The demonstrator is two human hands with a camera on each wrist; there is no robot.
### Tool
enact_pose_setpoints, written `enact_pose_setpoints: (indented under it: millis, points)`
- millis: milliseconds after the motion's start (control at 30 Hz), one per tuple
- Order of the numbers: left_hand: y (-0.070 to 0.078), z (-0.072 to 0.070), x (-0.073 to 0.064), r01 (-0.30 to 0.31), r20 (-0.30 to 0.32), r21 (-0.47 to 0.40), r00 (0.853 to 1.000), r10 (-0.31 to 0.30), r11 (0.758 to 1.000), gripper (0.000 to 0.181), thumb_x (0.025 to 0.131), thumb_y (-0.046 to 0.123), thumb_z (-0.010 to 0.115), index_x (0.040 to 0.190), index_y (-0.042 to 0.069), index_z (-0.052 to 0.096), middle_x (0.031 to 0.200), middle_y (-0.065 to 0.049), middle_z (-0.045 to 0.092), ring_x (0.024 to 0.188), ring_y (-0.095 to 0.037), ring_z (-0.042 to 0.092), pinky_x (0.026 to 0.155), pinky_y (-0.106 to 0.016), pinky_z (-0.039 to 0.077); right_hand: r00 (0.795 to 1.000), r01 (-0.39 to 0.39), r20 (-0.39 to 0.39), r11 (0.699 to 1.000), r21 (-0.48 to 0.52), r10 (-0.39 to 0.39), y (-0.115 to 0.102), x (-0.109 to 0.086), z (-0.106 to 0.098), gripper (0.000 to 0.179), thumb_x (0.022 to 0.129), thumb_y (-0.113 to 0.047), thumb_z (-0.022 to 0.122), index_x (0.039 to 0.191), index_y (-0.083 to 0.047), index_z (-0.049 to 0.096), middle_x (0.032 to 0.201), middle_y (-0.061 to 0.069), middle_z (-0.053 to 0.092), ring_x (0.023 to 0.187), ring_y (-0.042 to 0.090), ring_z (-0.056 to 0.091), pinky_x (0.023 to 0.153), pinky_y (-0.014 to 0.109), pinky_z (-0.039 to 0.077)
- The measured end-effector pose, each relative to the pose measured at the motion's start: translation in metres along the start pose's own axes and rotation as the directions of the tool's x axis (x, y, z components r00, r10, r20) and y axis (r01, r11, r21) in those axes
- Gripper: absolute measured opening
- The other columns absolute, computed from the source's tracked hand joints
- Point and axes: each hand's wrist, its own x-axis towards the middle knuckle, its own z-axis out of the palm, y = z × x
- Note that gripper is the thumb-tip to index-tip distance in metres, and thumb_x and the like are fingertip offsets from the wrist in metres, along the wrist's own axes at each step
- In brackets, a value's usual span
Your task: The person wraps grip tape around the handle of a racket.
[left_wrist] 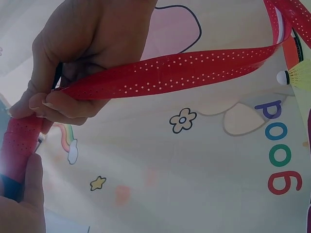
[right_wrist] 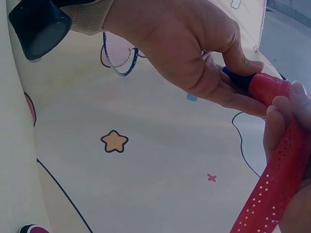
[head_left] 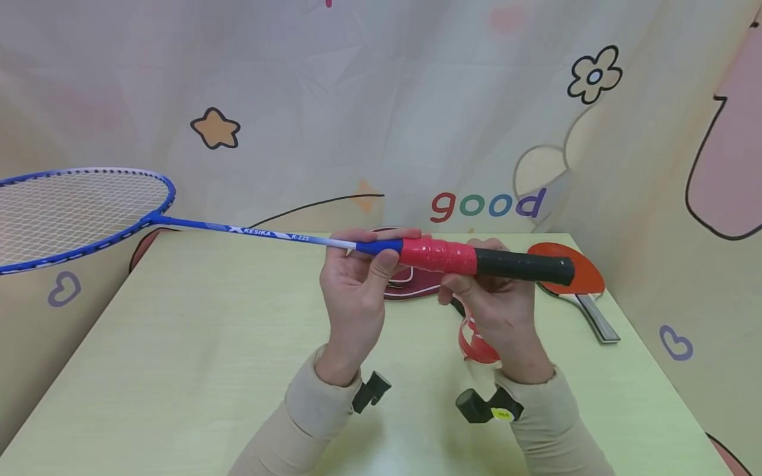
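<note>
A blue badminton racket (head_left: 262, 233) lies level across the head view, its strung head at the left and its black handle (head_left: 524, 265) at the right. Red perforated grip tape (left_wrist: 165, 75) is wound round the upper handle; its loose length hangs from the right hand and loops onto the table. My left hand (head_left: 357, 291) holds the racket at the blue cone above the wrap, thumb in front. With thumb and fingers, my right hand (head_left: 506, 311) pinches the tape against the handle at the wrap's lower end. Part of its fingers is hidden behind the handle.
A red table tennis paddle (head_left: 571, 264) rests at the table's right side. Behind the hands lies a maroon case (head_left: 411, 291) with white trim, partly covered. A yellow shuttlecock (left_wrist: 299, 76) shows in the left wrist view. A printed curtain backs the pale table (head_left: 196, 357).
</note>
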Motion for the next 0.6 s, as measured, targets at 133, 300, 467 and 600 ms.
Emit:
enact_pose_setpoints:
  millis: [133, 300, 467, 600]
  points:
    - [0.0007, 0.0004, -0.0003, 0.007, -0.006, 0.014, 1.000, -0.007, 1.000, 0.036, 0.092, 0.028, 0.065, 0.113, 0.009, 0.043, 0.113, -0.030, 0.063, 0.106, -0.036, 0.064, 0.087, -0.044, 0.055, 1.000, -0.021, -0.006, 0.999, -0.036, 0.021, -0.0023, 0.0000, -0.0009, 0.025, 0.087, 0.005, 0.068, 0.106, -0.008, 0.059, 0.085, 0.010, 0.068, 0.067, 0.026, 0.069, 0.075, 0.037, 0.059]
    - [0.0009, 0.0013, -0.0011, 0.022, -0.012, 0.019, 1.000, -0.022, 1.000, 0.036, 0.092, 0.029, 0.065, 0.113, 0.010, 0.043, 0.113, -0.028, 0.064, 0.105, -0.035, 0.064, 0.084, -0.041, 0.057, 1.000, -0.014, 0.002, 0.999, -0.033, 0.014, -0.0040, -0.0009, -0.0022, 0.025, 0.087, 0.008, 0.066, 0.107, -0.005, 0.058, 0.087, 0.011, 0.068, 0.069, 0.026, 0.070, 0.078, 0.037, 0.059]
    - [0.0012, 0.0027, -0.0009, 0.042, -0.041, 0.030, 0.998, -0.041, 0.999, 0.038, 0.091, 0.033, 0.066, 0.112, 0.011, 0.044, 0.113, -0.026, 0.065, 0.102, -0.033, 0.066, 0.085, -0.044, 0.056, 1.000, -0.010, 0.015, 1.000, -0.026, 0.010, -0.0015, -0.0006, -0.0034, 0.021, 0.089, -0.001, 0.069, 0.106, -0.006, 0.057, 0.083, 0.008, 0.069, 0.069, 0.026, 0.069, 0.078, 0.037, 0.058]
    - [0.0016, 0.0040, -0.0007, 0.057, -0.067, 0.010, 0.996, -0.056, 0.998, 0.039, 0.090, 0.032, 0.067, 0.112, 0.010, 0.045, 0.112, -0.026, 0.066, 0.098, -0.031, 0.069, 0.083, -0.045, 0.056, 0.998, 0.043, 0.039, 0.998, -0.050, -0.041, 0.0025, 0.0000, -0.0049, 0.022, 0.090, -0.009, 0.070, 0.105, -0.002, 0.056, 0.079, 0.008, 0.068, 0.069, 0.023, 0.069, 0.078, 0.035, 0.058]
